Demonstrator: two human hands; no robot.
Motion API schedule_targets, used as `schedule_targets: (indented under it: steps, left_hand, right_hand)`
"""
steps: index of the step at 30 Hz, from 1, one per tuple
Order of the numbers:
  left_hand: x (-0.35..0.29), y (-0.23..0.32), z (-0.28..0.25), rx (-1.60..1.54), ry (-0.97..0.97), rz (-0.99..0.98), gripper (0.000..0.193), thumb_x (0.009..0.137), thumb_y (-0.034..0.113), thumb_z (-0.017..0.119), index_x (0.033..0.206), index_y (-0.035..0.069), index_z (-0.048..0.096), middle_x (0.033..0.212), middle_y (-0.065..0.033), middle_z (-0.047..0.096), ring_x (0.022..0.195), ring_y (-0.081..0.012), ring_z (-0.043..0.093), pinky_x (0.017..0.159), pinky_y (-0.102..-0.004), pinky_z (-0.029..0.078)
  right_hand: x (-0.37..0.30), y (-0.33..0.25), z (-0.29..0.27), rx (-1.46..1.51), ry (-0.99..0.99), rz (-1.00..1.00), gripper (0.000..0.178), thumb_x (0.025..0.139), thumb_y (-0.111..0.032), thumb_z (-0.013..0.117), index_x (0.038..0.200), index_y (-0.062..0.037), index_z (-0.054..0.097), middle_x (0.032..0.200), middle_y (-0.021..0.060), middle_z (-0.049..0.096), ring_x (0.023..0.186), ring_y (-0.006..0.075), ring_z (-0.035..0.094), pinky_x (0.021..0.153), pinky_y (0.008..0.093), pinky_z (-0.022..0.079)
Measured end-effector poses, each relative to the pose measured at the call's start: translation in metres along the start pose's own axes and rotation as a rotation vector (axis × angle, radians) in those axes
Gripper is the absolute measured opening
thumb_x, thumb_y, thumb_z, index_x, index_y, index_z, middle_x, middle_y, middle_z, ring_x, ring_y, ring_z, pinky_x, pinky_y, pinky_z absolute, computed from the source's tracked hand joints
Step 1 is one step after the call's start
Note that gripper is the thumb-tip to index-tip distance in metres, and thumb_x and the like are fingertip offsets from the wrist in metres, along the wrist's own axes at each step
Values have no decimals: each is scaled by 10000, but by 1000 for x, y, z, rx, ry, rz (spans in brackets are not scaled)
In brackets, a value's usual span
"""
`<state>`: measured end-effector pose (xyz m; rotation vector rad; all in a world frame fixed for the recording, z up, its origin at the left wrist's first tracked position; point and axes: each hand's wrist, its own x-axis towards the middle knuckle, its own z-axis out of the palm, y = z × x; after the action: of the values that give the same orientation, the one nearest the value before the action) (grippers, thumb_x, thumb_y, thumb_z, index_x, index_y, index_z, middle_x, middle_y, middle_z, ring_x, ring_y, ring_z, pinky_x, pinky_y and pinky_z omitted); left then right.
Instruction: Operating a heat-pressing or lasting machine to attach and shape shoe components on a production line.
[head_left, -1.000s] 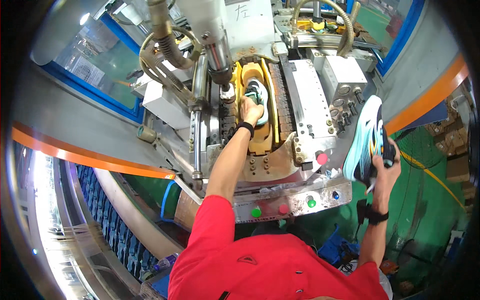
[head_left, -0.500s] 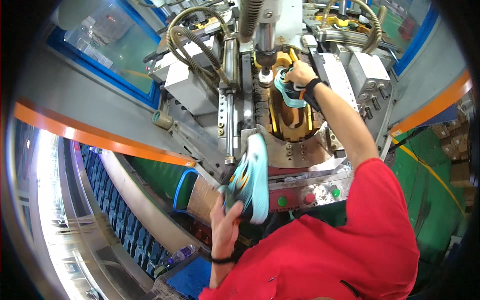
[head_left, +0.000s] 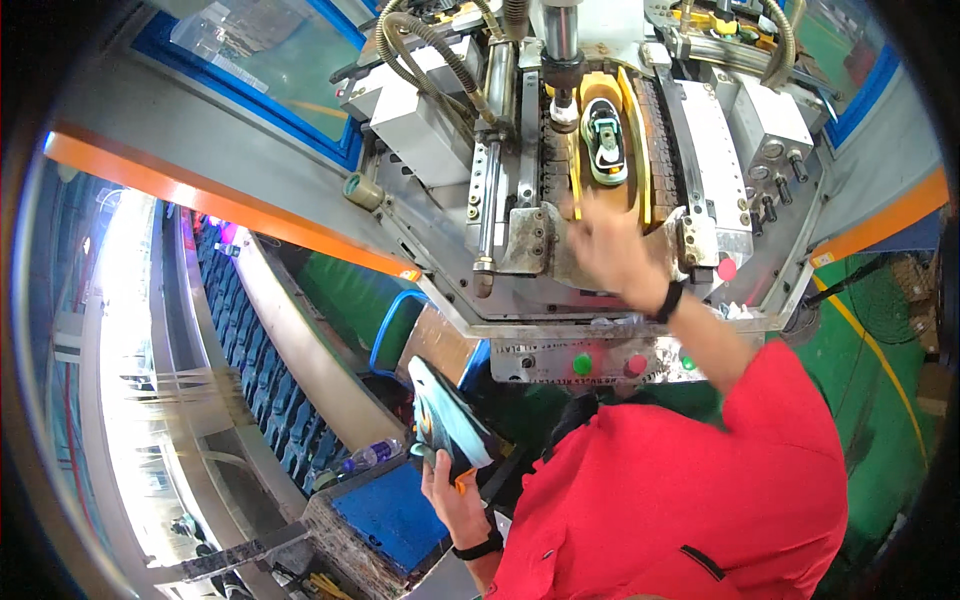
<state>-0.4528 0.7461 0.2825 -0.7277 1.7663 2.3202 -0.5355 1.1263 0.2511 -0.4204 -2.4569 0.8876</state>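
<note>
My left hand (head_left: 458, 508) grips a light-blue and white sports shoe (head_left: 450, 425) with a dark heel part, low on the left and away from the machine. Fingers and thumb close on its heel end. A second shoe (head_left: 606, 145), with a dark opening and mint and white edges, sits upright in the machine's yellow-sided cradle (head_left: 642, 150). My right hand (head_left: 615, 255) hovers just in front of that cradle, apart from the shoe. Motion smears its fingers, so their shape is unclear.
A vertical press rod (head_left: 563, 90) hangs beside the seated shoe. Green and red buttons (head_left: 582, 364) line the front panel. At left stand a brown-topped stool (head_left: 435, 345), a conveyor (head_left: 310, 350), a blue-topped surface (head_left: 390, 515) and a plastic bottle (head_left: 370, 455).
My right hand has let go of the shoe in the cradle and pulled back toward me. My left hand has lowered the other shoe away from the machine's front. The view has shifted.
</note>
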Motion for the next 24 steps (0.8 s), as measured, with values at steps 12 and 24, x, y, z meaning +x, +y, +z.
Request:
schedule_targets:
  steps: [12, 24]
  left_hand:
    - [-46, -20, 35, 45, -107, -27, 294, 918, 149, 615, 1187, 36, 570, 984, -35, 653, 859, -150, 639, 717, -311, 511]
    - [-60, -56, 14, -46, -94, -46, 274, 916, 135, 626, 1171, 49, 575, 997, -47, 660, 889, -179, 647, 734, -354, 514]
  right_hand:
    - [-185, 80, 178, 24, -380, -249, 167, 836, -141, 580, 986, -67, 581, 1073, 156, 539, 1044, 347, 557, 838, 436, 505]
    - [-191, 91, 170, 209, -485, -188, 283, 825, -234, 649, 1051, -87, 563, 1094, 135, 493, 1106, 340, 491, 863, 466, 460]
